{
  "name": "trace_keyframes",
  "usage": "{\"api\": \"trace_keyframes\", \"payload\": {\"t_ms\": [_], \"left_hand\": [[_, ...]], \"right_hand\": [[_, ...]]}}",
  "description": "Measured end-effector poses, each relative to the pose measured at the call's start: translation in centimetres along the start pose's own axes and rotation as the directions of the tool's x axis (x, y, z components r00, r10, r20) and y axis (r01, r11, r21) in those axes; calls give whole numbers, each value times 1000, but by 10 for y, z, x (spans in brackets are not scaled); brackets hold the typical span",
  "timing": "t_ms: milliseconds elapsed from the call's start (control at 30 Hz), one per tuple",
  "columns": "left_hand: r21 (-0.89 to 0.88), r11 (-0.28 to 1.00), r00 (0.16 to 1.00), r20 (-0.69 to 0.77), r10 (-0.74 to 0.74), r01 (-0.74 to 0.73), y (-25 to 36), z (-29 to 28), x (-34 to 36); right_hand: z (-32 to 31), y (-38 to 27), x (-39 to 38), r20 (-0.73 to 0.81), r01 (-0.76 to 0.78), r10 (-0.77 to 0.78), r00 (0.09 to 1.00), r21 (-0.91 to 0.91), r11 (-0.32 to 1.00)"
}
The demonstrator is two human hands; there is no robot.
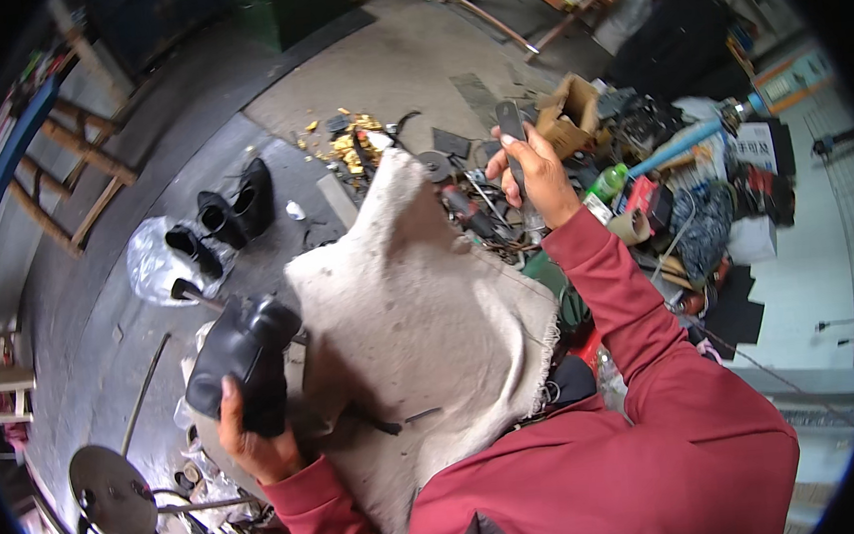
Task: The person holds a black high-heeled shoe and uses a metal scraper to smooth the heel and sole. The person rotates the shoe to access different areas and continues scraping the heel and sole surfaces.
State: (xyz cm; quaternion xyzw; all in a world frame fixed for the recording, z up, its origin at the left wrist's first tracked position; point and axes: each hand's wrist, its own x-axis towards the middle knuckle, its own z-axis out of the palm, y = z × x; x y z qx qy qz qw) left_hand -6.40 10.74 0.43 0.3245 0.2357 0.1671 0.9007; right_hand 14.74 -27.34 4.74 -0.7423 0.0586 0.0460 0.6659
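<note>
At the left of my lap, my left hand (pixel 256 443) is closed around a black leather shoe (pixel 239 357), its thumb along the shoe's side. My right hand (pixel 542 176), raised above the clutter beyond my knees, grips a narrow dark flat tool (pixel 510 122) with a rounded end pointing away from me; its exact kind is unclear. A stained beige cloth (pixel 400 309) covers my lap between the two hands. Small dark scraps (pixel 384 426) lie on the cloth near me.
Several black shoes (pixel 253 195) stand on the floor at the left, beside a clear plastic bag (pixel 151 259). A cardboard box (pixel 568 105), a green bottle (pixel 608 183) and mixed tools crowd the right. A round metal plate on a stand (pixel 112 493) is at lower left; a wooden stool (pixel 77 154) stands farther off.
</note>
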Motion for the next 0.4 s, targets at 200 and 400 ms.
{"api": "trace_keyframes", "payload": {"t_ms": [200, 400], "left_hand": [[25, 998, 997, 36, -64, 63, -4, -6, 9], [142, 985, 989, 99, -110, 95, -8, 8, 17]], "right_hand": [[-86, 136, -26, -144, -368, 356, 923, -65, 928], [-88, 275, -34, -159, -605, 601, 783, 30, 796]]}}
